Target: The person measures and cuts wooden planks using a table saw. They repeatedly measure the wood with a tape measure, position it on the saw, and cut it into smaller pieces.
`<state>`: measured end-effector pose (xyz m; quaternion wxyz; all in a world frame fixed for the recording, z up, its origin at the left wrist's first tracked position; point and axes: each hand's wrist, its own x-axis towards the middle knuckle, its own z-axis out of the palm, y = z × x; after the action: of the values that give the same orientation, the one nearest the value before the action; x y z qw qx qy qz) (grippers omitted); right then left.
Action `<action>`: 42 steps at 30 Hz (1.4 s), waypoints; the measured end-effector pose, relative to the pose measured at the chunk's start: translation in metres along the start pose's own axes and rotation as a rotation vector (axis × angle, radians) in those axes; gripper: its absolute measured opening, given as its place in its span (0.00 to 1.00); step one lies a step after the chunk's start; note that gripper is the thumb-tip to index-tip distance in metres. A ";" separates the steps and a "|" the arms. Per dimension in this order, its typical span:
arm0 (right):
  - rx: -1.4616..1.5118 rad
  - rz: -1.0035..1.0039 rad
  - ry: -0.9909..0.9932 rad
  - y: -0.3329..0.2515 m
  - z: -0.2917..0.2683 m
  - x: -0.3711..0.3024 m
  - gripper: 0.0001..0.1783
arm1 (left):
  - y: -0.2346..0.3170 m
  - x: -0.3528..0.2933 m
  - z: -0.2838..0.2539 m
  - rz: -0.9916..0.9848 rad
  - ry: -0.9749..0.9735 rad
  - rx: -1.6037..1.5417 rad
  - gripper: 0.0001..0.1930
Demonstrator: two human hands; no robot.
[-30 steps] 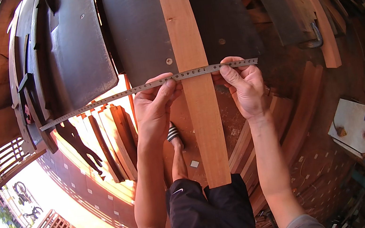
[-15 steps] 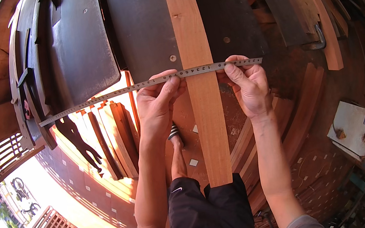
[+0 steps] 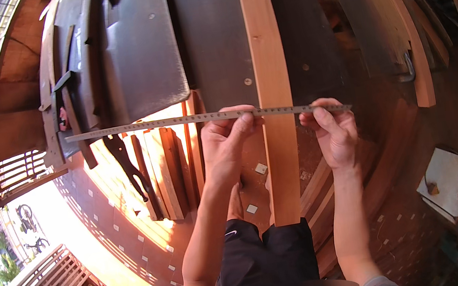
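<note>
A long, thin grey ruler (image 3: 172,122) lies crosswise over a pale wooden board (image 3: 266,47), which runs lengthwise towards me. My left hand (image 3: 224,150) pinches the ruler between thumb and fingers just left of the board. On the other side, my right hand (image 3: 338,136) is closed on the ruler close to its right end. The ruler's long free part sticks out to the left, past my left hand. The board's near end reaches above my dark shorts (image 3: 242,261).
The board's far part rests on a dark flat metal surface (image 3: 212,38). Below the ruler's left part, several wooden strips (image 3: 171,176) stand together. At right are a wooden beam (image 3: 422,76), a curved metal handle (image 3: 409,68) and a white box (image 3: 451,182). Long timbers (image 3: 320,188) lie low beside the board.
The whole view has shifted, so the board and hands appear farther right. The ruler has tilted and now slopes slightly down to the right. Both hands keep their hold on it.
</note>
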<state>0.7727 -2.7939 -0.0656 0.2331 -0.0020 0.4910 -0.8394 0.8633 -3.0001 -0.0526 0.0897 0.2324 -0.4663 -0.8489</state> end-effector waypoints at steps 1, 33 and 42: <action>-0.013 0.018 0.000 -0.008 0.007 -0.014 0.09 | 0.013 -0.013 0.000 -0.009 0.038 -0.013 0.10; -0.550 0.274 0.304 -0.046 0.162 -0.113 0.07 | 0.218 0.020 -0.307 -0.239 0.726 1.523 0.27; -0.599 0.285 0.521 -0.069 0.138 -0.113 0.07 | 0.246 0.019 -0.303 -0.054 0.608 0.508 0.07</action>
<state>0.8783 -2.8346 0.0882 0.2041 0.2105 0.7512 -0.5913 0.9755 -3.3691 0.0079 0.1408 0.5001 -0.6074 -0.6010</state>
